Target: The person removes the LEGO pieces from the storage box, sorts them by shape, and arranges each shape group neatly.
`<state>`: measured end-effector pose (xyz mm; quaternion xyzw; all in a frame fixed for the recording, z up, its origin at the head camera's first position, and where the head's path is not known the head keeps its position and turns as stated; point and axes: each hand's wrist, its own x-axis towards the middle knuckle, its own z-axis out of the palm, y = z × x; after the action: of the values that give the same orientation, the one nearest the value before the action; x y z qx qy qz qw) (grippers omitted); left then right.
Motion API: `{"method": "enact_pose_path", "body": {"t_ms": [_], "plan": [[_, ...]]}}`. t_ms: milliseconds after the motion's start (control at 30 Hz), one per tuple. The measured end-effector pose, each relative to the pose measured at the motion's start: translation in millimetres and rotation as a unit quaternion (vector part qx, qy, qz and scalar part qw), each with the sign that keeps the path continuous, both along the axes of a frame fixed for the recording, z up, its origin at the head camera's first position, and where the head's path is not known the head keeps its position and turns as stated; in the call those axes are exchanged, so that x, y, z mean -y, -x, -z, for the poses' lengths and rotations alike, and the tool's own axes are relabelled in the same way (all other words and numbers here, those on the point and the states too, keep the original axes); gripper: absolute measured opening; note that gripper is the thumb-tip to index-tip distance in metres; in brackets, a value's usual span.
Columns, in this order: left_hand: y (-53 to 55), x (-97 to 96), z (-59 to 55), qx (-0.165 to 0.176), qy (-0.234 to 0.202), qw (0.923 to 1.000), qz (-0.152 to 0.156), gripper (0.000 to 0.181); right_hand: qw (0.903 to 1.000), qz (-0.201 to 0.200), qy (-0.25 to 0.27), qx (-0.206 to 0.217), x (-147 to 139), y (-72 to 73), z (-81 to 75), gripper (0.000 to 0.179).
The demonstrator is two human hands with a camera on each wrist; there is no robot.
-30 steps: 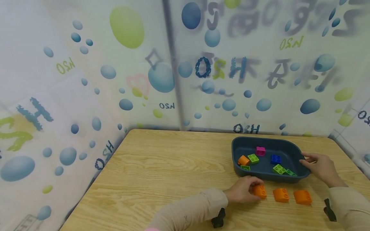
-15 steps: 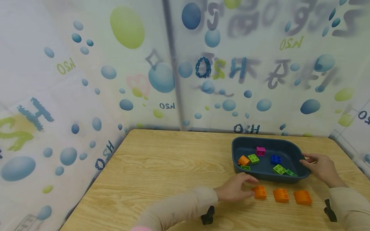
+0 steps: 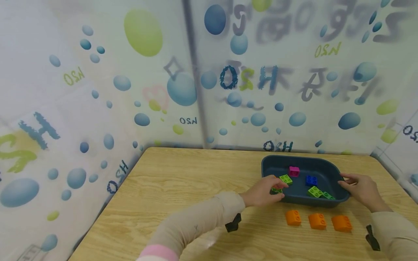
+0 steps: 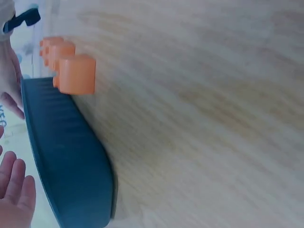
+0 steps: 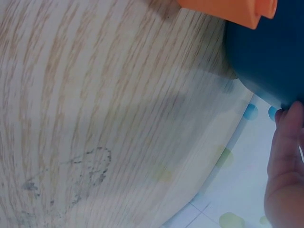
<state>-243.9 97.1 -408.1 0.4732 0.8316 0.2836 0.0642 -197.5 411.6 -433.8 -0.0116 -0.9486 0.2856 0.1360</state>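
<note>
My left hand (image 3: 265,191) is over the near left corner of a dark blue tray (image 3: 307,200), thumb and forefinger apart, with nothing seen between them. A green brick (image 3: 277,190) shows just past its fingers, and a lime brick (image 3: 285,179) lies a little beyond. In the left wrist view the fingers (image 4: 16,183) are relaxed beside the tray wall (image 4: 71,152). At the tray's right end my right hand (image 3: 360,188) pinches the rim. Three orange bricks, a left one (image 3: 293,218), a middle one (image 3: 317,221) and a right one (image 3: 341,223), stand in a row in front of the tray.
Inside the tray also lie a magenta brick (image 3: 294,171), a blue brick (image 3: 311,181), another lime brick (image 3: 315,191) and a darker green brick (image 3: 328,195). The wooden table (image 3: 196,181) meets a patterned curtain (image 3: 228,108) at the back.
My left hand has let go of the left orange brick and moved up and left to the tray's corner, covering the orange brick inside. My right hand has stayed on the rim.
</note>
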Motion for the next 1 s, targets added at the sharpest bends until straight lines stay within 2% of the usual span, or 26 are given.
{"method": "enact_pose_path", "body": {"t_ms": [167,333,433,600,833,1000], "plan": [[8.8,-7.1,-2.1,-0.015,-0.021,0.9994,-0.021,0.027,1.0,0.003,-0.002,0.002,-1.0,0.1,0.4,0.038],[18.3,-16.6,0.4,-0.026,-0.028,0.9983,-0.044,0.025,1.0,0.007,-0.004,0.002,-1.7,0.2,1.3,0.037],[24.0,-23.1,1.8,-0.02,-0.027,0.998,-0.054,0.026,1.0,0.006,-0.003,0.001,-2.0,-0.3,1.6,0.037],[29.5,-30.4,3.4,0.005,-0.006,0.9974,-0.072,0.029,1.0,0.005,-0.003,-0.001,-1.8,-0.3,2.0,0.037],[36.0,-34.8,7.7,-0.012,0.025,0.9958,-0.088,0.032,1.0,0.002,-0.004,-0.009,0.0,1.0,1.6,0.036],[41.8,-41.8,10.0,-0.012,0.05,0.9925,-0.111,0.032,0.9999,0.003,-0.006,-0.016,-0.4,1.3,1.0,0.036]]}}
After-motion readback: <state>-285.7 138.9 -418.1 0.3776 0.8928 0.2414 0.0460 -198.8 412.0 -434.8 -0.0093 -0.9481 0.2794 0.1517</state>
